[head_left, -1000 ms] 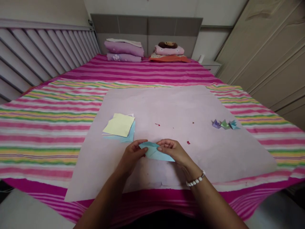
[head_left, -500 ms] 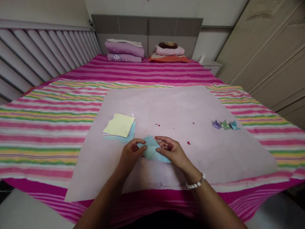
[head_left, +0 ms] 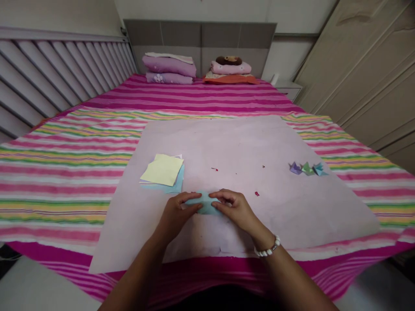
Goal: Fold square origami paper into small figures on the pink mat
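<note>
A light blue sheet of origami paper (head_left: pixel 207 204), folded into a low shape, is between my hands near the front of the big pale sheet. My left hand (head_left: pixel 179 210) pinches its left side between thumb and fingers. On the opposite side my right hand (head_left: pixel 234 207), with a white beaded bracelet (head_left: pixel 267 248) at the wrist, pinches it too. Both thumbs lie along the near face and the fingertips cover the far edge. Parts of the paper's outer ends are hidden by the hands.
A stack of coloured paper (head_left: pixel 164 170), yellow on top, lies to the left. At the right sit folded paper figures: purple (head_left: pixel 295 168), green (head_left: pixel 307 169) and blue (head_left: pixel 319 169). Small red scraps (head_left: pixel 256 194) dot the pale sheet (head_left: pixel 311 216), which covers a striped bed (head_left: pixel 58 177).
The blue paper's pointed top has come down, leaving a lower, flatter shape. My right fingers have shifted slightly down and now press its far edge.
</note>
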Action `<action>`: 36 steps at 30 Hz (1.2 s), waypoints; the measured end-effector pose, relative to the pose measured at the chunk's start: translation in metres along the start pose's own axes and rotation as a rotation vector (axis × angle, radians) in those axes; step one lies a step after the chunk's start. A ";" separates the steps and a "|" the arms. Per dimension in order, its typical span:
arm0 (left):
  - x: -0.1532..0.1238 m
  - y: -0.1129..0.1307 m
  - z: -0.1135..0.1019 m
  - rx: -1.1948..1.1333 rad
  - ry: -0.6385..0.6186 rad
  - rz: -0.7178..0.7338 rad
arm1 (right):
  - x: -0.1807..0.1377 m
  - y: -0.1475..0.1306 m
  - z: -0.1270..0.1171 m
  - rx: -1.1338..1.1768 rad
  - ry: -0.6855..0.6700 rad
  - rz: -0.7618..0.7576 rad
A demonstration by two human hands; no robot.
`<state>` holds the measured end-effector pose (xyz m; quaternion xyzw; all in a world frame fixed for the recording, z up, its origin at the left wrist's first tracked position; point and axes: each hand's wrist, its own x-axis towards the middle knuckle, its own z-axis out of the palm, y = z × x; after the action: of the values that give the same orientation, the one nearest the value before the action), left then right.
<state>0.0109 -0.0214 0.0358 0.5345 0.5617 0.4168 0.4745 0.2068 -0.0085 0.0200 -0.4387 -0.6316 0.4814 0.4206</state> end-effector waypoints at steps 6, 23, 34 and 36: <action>0.001 -0.002 0.001 0.046 0.038 0.082 | 0.002 -0.002 0.001 -0.111 -0.035 -0.014; 0.001 -0.006 0.014 -0.501 -0.054 -0.275 | 0.006 0.005 0.001 0.304 -0.013 0.284; 0.005 -0.012 0.020 -0.496 -0.042 -0.276 | 0.006 0.003 -0.001 0.460 0.036 0.326; 0.005 -0.011 0.021 -0.491 -0.023 -0.267 | 0.005 0.001 -0.002 0.472 0.027 0.330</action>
<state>0.0291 -0.0179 0.0209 0.3296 0.5039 0.4683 0.6467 0.2078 -0.0032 0.0196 -0.4317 -0.4164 0.6711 0.4356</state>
